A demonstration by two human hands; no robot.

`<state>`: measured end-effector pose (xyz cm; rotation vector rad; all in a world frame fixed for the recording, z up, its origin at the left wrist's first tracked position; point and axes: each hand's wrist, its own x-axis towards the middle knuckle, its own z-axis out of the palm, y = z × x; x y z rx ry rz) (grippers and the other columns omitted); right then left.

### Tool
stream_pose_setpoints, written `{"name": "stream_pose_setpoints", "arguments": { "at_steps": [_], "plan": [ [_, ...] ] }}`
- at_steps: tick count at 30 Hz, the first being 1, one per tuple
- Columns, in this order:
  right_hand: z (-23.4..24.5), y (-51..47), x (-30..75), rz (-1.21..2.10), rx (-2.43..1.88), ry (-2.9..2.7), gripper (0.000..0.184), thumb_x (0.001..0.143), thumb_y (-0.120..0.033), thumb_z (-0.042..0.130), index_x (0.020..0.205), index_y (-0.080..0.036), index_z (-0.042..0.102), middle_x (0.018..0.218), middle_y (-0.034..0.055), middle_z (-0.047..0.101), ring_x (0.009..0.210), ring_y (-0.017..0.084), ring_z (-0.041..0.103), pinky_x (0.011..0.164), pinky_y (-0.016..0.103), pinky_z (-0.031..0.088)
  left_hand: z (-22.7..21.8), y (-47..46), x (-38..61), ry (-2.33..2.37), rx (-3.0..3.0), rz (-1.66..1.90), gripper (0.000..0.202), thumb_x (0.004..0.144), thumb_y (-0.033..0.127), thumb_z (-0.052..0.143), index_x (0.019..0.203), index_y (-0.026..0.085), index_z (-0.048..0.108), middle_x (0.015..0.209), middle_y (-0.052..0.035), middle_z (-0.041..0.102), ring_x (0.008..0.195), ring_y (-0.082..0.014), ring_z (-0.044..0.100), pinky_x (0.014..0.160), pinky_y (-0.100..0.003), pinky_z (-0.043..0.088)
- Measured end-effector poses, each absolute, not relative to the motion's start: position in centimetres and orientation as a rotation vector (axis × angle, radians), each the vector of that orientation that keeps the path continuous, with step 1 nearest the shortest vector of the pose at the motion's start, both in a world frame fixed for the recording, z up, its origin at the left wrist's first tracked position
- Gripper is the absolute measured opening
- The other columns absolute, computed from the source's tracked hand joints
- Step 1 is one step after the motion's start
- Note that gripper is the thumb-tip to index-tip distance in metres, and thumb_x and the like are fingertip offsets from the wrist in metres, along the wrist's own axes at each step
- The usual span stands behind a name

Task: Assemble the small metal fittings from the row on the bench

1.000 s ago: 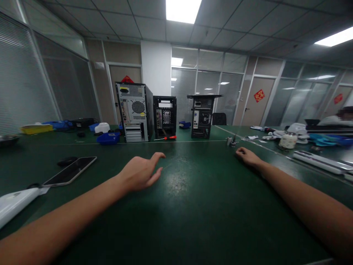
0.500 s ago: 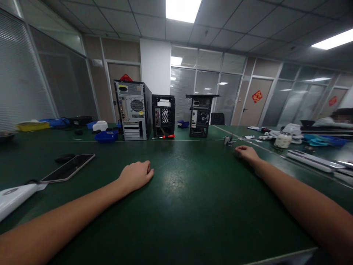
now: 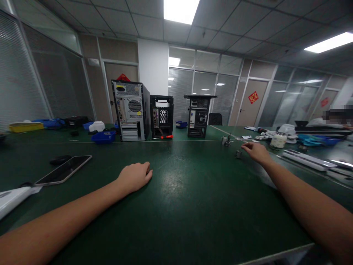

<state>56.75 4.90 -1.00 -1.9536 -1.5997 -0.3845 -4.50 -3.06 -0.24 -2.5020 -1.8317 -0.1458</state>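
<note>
A screwdriver [image 3: 167, 137] lies before a computer case [image 3: 163, 117].

Cylinder [image 3: 238, 154], one: small, grey, metallic-looking, standing on the green counter [image 3: 193, 213] just beside the right hand [image 3: 256, 152].

- We are making out no legible words, brands or numbers.
- Right of centre, a red diamond sign [image 3: 253, 97] is hanging on a door [image 3: 255, 115], its gold marks illegible to us.
- At far right, we are seeing a smaller, blurred red diamond [image 3: 325, 102].
- Left of centre, we are noticing yellow labels [image 3: 139, 113] on a computer tower [image 3: 131, 117], too small to read, and a red sign [image 3: 123, 77] partly hidden behind it.
</note>
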Motion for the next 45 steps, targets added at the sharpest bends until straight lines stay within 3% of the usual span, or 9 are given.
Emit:
{"name": "stream_pose_setpoints", "arguments": {
  "at_steps": [6,18,27,41,45],
  "plan": [
    [-1.2,4.3,56.3,-0.351,-2.018,-1.68,0.039,0.091,-0.044,0.055,0.11,-0.018,0.078,0.107,0.0129,0.077,0.094,0.03,0.069,0.076,0.036,0.047,-0.2,-3.5,-4.4,-1.841,-2.531,-0.158,0.037,0.099,0.047,0.042,0.105,0.018,0.064,0.096,-0.013,0.072,0.085,-0.0284,0.069,0.069,-0.036,0.053],
    [-2.1,5.2,57.3,-0.333,-1.957,-1.713,0.037,0.093,-0.038,0.053,0.115,-0.018,0.074,0.113,0.0118,0.076,0.1,0.028,0.069,0.084,0.037,0.048,-0.2,-3.7,-3.7,-1.811,-2.523,-0.128,0.036,0.1,0.045,0.04,0.106,0.018,0.063,0.096,-0.013,0.071,0.085,-0.0286,0.069,0.068,-0.037,0.052],
    [-1.5,5.7,56.7,-0.436,-2.033,-1.868,0.034,0.096,-0.037,0.046,0.105,-0.015,0.07,0.104,0.0143,0.074,0.088,0.025,0.067,0.072,0.033,0.045,-0.5,-3.1,-3.9,-1.802,-2.478,-0.094,0.035,0.101,0.046,0.04,0.105,0.02,0.062,0.095,-0.0115,0.072,0.085,-0.0283,0.069,0.068,-0.036,0.051],
    [-1.1,4.9,56.6,-0.438,-2.115,-1.857,0.046,0.096,-0.053,0.044,0.107,-0.018,0.072,0.099,0.0134,0.075,0.088,0.028,0.068,0.071,0.035,0.045,-0.6,-3.3,-4.3,-1.802,-2.522,-0.1,0.035,0.101,0.046,0.041,0.107,0.019,0.062,0.096,-0.0111,0.071,0.085,-0.0269,0.068,0.067,-0.035,0.052],
    [-1.8,5.7,56.6,-0.34,-2.041,-1.82,0.046,0.094,-0.051,0.047,0.107,-0.017,0.074,0.106,0.0136,0.076,0.092,0.029,0.069,0.076,0.037,0.048,-0.5,-3.3,-4.6,-1.796,-2.511,-0.101,0.034,0.101,0.045,0.041,0.105,0.019,0.063,0.096,-0.0113,0.071,0.085,-0.0273,0.069,0.067,-0.035,0.051]
  ]
}}
